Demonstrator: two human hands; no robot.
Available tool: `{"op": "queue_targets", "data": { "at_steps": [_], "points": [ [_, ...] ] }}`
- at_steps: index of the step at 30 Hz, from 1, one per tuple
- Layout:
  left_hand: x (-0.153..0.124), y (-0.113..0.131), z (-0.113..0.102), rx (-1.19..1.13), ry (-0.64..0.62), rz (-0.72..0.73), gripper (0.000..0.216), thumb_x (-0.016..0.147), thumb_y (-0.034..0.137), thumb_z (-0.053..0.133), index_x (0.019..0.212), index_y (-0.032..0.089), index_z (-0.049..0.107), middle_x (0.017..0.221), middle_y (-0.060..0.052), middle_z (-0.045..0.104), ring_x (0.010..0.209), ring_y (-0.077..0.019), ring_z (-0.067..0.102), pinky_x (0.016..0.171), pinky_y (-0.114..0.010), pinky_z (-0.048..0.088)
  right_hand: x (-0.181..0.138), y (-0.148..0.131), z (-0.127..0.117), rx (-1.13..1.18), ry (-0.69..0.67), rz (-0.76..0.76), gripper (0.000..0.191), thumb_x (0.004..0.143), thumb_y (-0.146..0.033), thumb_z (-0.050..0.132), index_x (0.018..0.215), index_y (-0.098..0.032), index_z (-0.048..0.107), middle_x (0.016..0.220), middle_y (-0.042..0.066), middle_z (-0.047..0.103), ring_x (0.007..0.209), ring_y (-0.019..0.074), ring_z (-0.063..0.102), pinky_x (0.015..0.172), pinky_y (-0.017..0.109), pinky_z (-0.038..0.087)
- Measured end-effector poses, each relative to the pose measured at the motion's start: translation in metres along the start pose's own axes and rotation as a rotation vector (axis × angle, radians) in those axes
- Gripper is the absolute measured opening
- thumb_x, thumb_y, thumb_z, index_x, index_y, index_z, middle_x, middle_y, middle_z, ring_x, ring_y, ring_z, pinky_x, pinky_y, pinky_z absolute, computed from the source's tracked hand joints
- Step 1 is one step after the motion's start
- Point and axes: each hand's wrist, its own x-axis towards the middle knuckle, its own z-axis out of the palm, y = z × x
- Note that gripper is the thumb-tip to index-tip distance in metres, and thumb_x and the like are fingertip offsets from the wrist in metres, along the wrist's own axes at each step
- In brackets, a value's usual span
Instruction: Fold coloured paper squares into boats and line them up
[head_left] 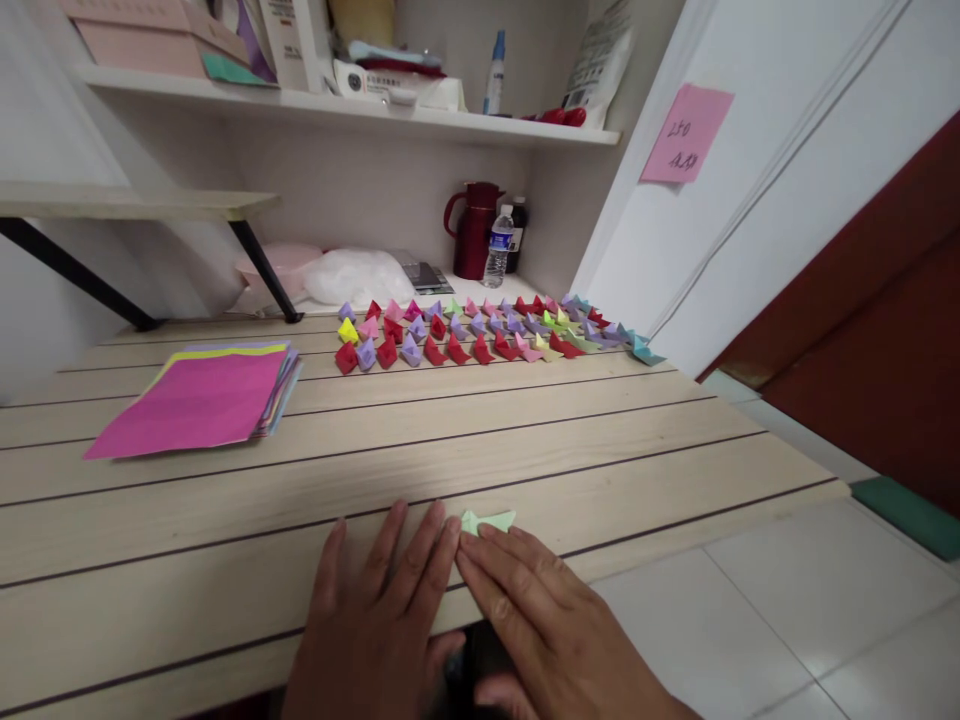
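A small piece of folded pale green paper (495, 520) lies flat on the striped wooden table (360, 440), close to its front edge. My right hand (532, 600) rests over its near side, fingers stretched out and pressed down. Just left of it my left hand (390, 590) lies palm down with fingers spread, its index fingertip touching or almost touching the paper's left end. Part of the paper is hidden beneath my right fingers.
Rows of small folded paper boats (457, 348) in several colours line the table's back. A stack of coloured paper sheets (202, 400), magenta on top, lies at left. Behind stand a dark red jug (475, 235) and a water bottle (498, 250). The table ends at right above a tiled floor.
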Motion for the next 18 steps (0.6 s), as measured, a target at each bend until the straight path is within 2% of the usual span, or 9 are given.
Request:
{"op": "queue_targets", "data": {
  "at_steps": [4, 9, 13, 18],
  "points": [
    [-0.001, 0.008, 0.002, -0.031, -0.042, -0.084, 0.074, 0.079, 0.018, 0.051, 0.149, 0.030, 0.033, 0.151, -0.001, 0.043, 0.138, -0.0294, 0.042, 0.116, -0.064, 0.008, -0.004, -0.002, 0.005, 0.006, 0.003, 0.035, 0.074, 0.092, -0.039, 0.059, 0.153, -0.010, 0.028, 0.148, 0.013, 0.048, 0.136, 0.0305, 0.046, 0.109, 0.047, 0.047],
    [-0.002, 0.010, 0.001, 0.014, -0.078, -0.111, 0.075, 0.077, 0.012, 0.045, 0.148, 0.030, 0.034, 0.154, 0.004, 0.036, 0.141, -0.0268, 0.037, 0.113, -0.063, 0.018, -0.003, -0.005, 0.007, -0.027, 0.026, 0.068, 0.068, 0.089, -0.019, 0.056, 0.152, -0.010, 0.031, 0.147, 0.011, 0.050, 0.134, 0.0296, 0.048, 0.106, 0.044, 0.049],
    [-0.001, 0.012, -0.003, 0.045, -0.041, -0.075, 0.073, 0.076, 0.006, 0.039, 0.146, 0.029, 0.040, 0.154, 0.007, 0.033, 0.140, -0.0249, 0.038, 0.110, -0.061, 0.021, 0.001, -0.007, 0.009, -0.047, 0.028, 0.089, 0.064, 0.087, -0.016, 0.054, 0.149, -0.009, 0.037, 0.142, 0.012, 0.056, 0.127, 0.0312, 0.054, 0.100, 0.047, 0.054],
    [-0.004, 0.014, -0.002, 0.062, -0.104, -0.170, 0.072, 0.079, 0.007, 0.036, 0.147, 0.030, 0.037, 0.155, 0.005, 0.032, 0.141, -0.0253, 0.037, 0.107, -0.062, 0.026, 0.006, -0.012, 0.010, -0.108, 0.081, 0.100, 0.056, 0.091, -0.013, 0.047, 0.147, -0.012, 0.041, 0.135, 0.010, 0.062, 0.121, 0.0282, 0.058, 0.097, 0.044, 0.054]
  ]
}}
